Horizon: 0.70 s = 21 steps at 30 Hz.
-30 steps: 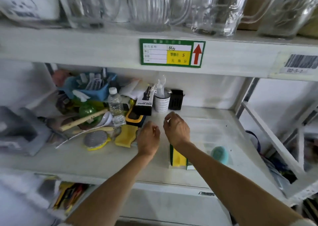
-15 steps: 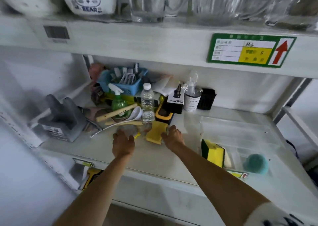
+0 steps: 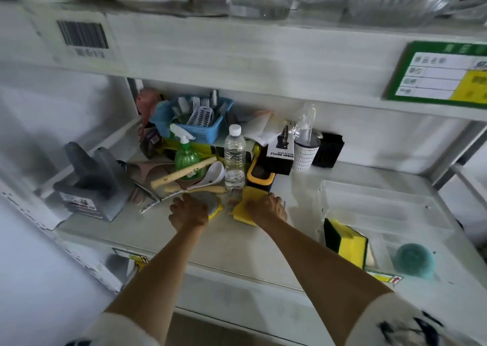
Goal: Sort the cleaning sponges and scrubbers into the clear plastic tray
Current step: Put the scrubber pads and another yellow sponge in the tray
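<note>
Hands, earlier apart, now touch yellow sponge (image 3: 243,208) and round scrubber (image 3: 210,203).

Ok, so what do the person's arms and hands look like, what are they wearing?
Both hands, the left hand and the right hand, are bare: no gloves, rings or watch visible. The forearms are uncovered. Near the elbows are loose, whitish sleeves; the right sleeve carries dark printed markings, and the left sleeve shows a dark mark at its lower edge.
</note>
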Tool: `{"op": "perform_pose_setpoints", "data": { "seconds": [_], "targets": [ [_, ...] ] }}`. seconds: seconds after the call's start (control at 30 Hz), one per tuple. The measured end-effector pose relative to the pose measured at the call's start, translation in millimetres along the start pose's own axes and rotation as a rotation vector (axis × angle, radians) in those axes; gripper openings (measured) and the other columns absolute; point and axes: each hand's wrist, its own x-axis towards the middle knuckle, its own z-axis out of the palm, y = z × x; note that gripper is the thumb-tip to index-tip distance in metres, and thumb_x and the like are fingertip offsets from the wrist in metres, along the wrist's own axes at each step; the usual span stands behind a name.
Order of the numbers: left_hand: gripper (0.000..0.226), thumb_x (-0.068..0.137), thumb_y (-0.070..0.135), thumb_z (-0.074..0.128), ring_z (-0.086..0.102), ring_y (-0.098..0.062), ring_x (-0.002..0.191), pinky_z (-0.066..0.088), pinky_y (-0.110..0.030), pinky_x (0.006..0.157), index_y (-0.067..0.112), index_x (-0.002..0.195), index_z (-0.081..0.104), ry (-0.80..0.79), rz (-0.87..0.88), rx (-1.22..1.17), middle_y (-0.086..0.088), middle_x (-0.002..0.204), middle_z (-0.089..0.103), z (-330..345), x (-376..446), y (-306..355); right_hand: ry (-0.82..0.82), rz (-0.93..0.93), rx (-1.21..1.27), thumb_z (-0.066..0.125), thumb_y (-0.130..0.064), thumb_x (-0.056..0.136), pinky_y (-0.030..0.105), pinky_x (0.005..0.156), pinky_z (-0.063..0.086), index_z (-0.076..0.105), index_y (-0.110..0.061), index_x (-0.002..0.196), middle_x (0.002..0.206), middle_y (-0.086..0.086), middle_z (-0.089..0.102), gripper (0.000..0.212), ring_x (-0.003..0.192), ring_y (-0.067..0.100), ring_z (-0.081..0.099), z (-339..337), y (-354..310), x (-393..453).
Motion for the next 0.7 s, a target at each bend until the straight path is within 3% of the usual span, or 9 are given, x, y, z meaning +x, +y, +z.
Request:
{"op": "perform_pose_setpoints", "data": {
  "seconds": [0.23,0.33,0.53,0.7],
  "targets": [
    [0.061,0.086,0.051,0.057,0.049,-0.034,0.121,0.044,-0.04,0.096,0.005,0.125,0.047,0.022,-0.017,0.125,-0.018,0.131,0.051,13,10,-1,0.01,0.034,0.019,0.063,-0.059,0.078,0.042,0.101,0.043,0.037,-0.011,0.138,0.143,0.014,0.041,0.081,0.129,0.032,0.045,6,-1,7],
    [0.063,0.082,0.049,0.063,0.052,-0.036,0.118,0.045,-0.041,0.094,0.004,0.123,0.046,0.037,-0.025,0.094,-0.019,0.128,0.052,16,9,-2,-0.002,0.037,0.063,0.068,-0.056,0.076,0.042,0.101,0.043,0.035,-0.012,0.14,0.142,0.014,0.04,0.084,0.13,0.031,0.044,6,-1,8],
    [0.078,0.068,0.033,0.082,0.057,-0.044,0.107,0.05,-0.048,0.089,0.001,0.124,0.039,0.051,-0.049,-0.194,-0.022,0.128,0.04,12,0,2,-0.006,-0.024,0.048,0.07,-0.053,0.076,0.035,0.111,0.037,0.04,-0.007,0.138,0.14,0.011,0.048,0.083,0.135,0.027,0.039,0,0,6],
    [0.069,0.07,0.025,0.079,0.055,-0.045,0.102,0.05,-0.044,0.086,-0.008,0.12,0.044,0.073,-0.047,-0.31,-0.027,0.127,0.041,13,-7,-6,-0.034,-0.036,0.112,0.074,-0.052,0.071,0.041,0.095,0.052,0.049,-0.011,0.129,0.128,0.008,0.055,0.076,0.122,0.027,0.053,-7,1,-6]
  ]
}}
